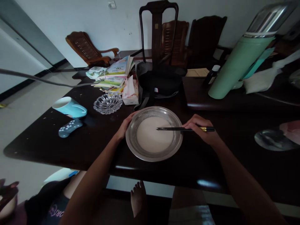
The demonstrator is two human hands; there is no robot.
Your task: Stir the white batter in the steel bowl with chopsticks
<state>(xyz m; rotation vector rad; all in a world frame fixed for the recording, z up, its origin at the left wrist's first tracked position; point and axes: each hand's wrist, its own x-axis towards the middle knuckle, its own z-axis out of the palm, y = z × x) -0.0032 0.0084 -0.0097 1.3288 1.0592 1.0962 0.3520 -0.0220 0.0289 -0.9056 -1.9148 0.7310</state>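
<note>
A shallow steel bowl (133, 142) holding a pale, smooth batter (152, 136) sits near the front edge of the dark table (98, 137). My left hand (123, 126) grips the bowl's left rim, fingers curled against it. My right hand (201, 129) is closed on a pair of black chopsticks (172, 128) with gold bands. The chopsticks lie nearly level, their tips over the middle of the batter.
A light blue mug (69, 107) and a small blue remote (69, 127) lie at the left. A glass ashtray (108, 103), stacked books (114, 75), a black bag (159, 82) and a green thermos (239, 62) stand behind the bowl. Wooden chairs (164, 34) line the wall.
</note>
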